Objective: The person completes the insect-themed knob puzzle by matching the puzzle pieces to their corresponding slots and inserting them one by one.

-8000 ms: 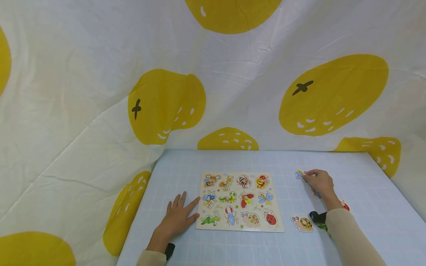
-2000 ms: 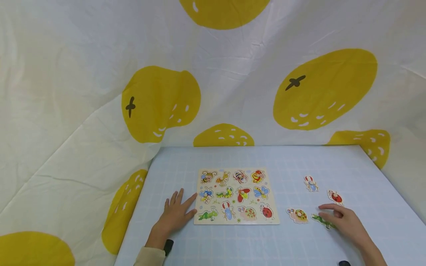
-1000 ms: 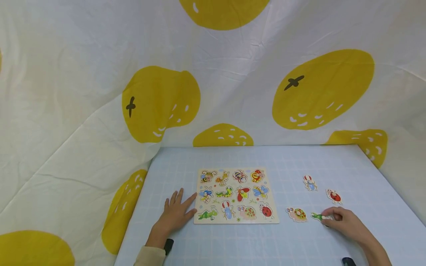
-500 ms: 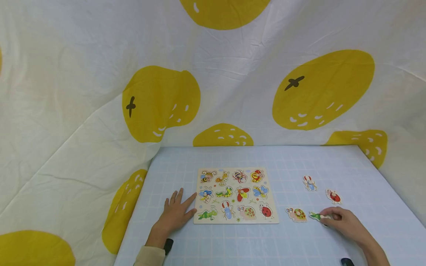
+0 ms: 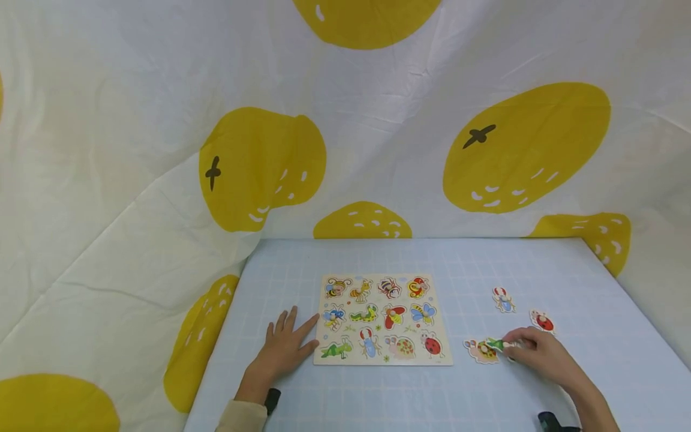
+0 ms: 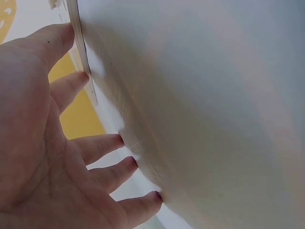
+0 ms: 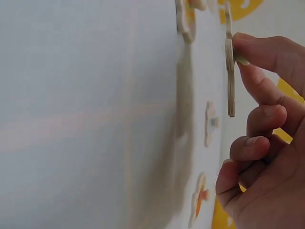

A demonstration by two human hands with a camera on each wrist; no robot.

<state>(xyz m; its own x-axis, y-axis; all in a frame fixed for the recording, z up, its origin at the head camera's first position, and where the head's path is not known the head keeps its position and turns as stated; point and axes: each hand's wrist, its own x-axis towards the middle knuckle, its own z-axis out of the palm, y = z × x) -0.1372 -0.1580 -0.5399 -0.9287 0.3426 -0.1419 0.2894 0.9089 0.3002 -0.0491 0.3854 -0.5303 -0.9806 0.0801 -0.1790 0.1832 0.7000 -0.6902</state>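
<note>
My right hand (image 5: 542, 358) pinches a green grasshopper puzzle piece (image 5: 494, 344) by its small knob between thumb and fingers. In the right wrist view this piece (image 7: 230, 78) is seen edge-on, apart from the tabletop. It overlaps the snail piece (image 5: 482, 357) in the head view. My left hand (image 5: 284, 349) rests with fingers spread at the left side of the wooden insect puzzle board (image 5: 358, 361). Two of its fingertips (image 6: 81, 78) touch the board's edge; the others press on the table. Knobbed insect pieces sit in the board's upper two rows; its bottom row shows printed pictures.
Beyond the right hand lie a stag beetle piece (image 5: 504, 300) and a ladybug piece (image 5: 544, 323), loose on the pale checked tabletop (image 5: 378, 402). A white cloth with yellow fruit shapes (image 5: 526, 147) hangs behind and at the left side.
My right hand has taken the grasshopper piece off the table and moved it left over the snail piece. Since the oldest frame, the dragonfly piece has gone into the board. The left hand stays put.
</note>
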